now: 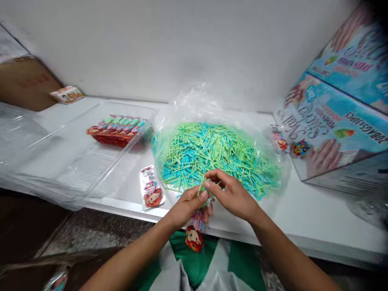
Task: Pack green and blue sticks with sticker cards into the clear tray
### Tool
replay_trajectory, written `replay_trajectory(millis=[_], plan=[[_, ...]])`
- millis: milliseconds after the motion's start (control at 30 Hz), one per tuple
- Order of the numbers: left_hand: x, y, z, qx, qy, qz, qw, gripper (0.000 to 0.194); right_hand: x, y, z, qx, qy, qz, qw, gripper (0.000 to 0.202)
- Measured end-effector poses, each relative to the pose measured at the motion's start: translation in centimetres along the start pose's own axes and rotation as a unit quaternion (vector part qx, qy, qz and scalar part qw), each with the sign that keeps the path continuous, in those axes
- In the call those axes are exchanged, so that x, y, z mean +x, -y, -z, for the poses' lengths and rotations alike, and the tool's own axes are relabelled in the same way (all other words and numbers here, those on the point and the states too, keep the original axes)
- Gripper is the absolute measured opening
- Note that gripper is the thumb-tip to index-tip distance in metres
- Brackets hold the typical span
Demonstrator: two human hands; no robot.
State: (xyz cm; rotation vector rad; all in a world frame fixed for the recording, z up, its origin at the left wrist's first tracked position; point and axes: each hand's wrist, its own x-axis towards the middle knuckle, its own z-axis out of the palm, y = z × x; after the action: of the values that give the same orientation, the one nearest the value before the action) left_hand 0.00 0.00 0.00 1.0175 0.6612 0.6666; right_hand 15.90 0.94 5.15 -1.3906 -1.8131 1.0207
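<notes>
My left hand (pixel 190 202) is closed on a small printed packet (pixel 194 238), whose end with a red-haired cartoon figure hangs below the fingers. Green thin sticks (pixel 201 186) stand up between my two hands, at the top of the packet. My right hand (pixel 232 194) pinches at these sticks, its fingertips close to the left thumb. Just beyond both hands, a clear plastic bag (pixel 197 99) lies open with a heap of green and blue thin sticks (pixel 212 149) in it. Another flat packet (pixel 151 188) with the same cartoon lies left of the bag.
A clear plastic tray (pixel 75 161) at left holds stacked packets (pixel 117 129). Blue printed cartons (pixel 336 121) stand at right, with small packets (pixel 280 139) beside them. A brown cardboard box (pixel 27 85) and a small printed box (pixel 66 95) are at far left. The white table's front edge (pixel 291 240) runs below my arms.
</notes>
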Motion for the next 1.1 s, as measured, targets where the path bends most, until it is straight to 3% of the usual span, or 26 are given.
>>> replay_trajectory(millis=[167,400,467,567,633,700,867,1000,1100], plan=[[-0.1,-1.5,0.3,0.079,-0.109,-0.104,0.985,0.028,-0.4,0.2,0.2,-0.005,-0.005,0.009,1.0,0.018],[-0.4,-2.2,1.1,0.069,-0.122,-0.139,0.98,0.025,0.2,1.1,-0.1,-0.002,-0.032,0.075,0.997,0.021],[-0.7,-2.6,1.5,0.057,-0.119,-0.142,0.981,0.033,0.4,1.5,-0.1,-0.006,-0.042,0.102,0.994,0.018],[-1.2,-3.4,2.1,0.048,-0.124,-0.127,0.983,0.062,0.7,2.3,0.1,-0.004,-0.054,0.157,0.986,0.011],[-1.5,-4.0,2.4,0.049,-0.125,-0.124,0.983,0.065,1.0,3.0,0.4,0.004,-0.061,0.193,0.979,0.01],[-1.6,-4.3,2.6,0.053,-0.134,-0.13,0.981,0.059,1.4,3.7,0.6,0.017,-0.061,0.219,0.974,0.009],[-2.4,-5.0,2.8,0.043,-0.15,-0.166,0.974,0.022,2.6,5.0,0.7,0.05,-0.041,0.221,0.973,0.009],[-4.1,-8.4,4.7,0.093,-0.233,-0.186,0.95,0.021,3.3,4.5,0.5,0.078,-0.058,0.165,0.982,0.012],[-5.3,-12.5,8.7,0.134,-0.345,-0.248,0.895,0.038,3.7,3.4,0.4,0.074,-0.086,0.108,0.988,0.014]])
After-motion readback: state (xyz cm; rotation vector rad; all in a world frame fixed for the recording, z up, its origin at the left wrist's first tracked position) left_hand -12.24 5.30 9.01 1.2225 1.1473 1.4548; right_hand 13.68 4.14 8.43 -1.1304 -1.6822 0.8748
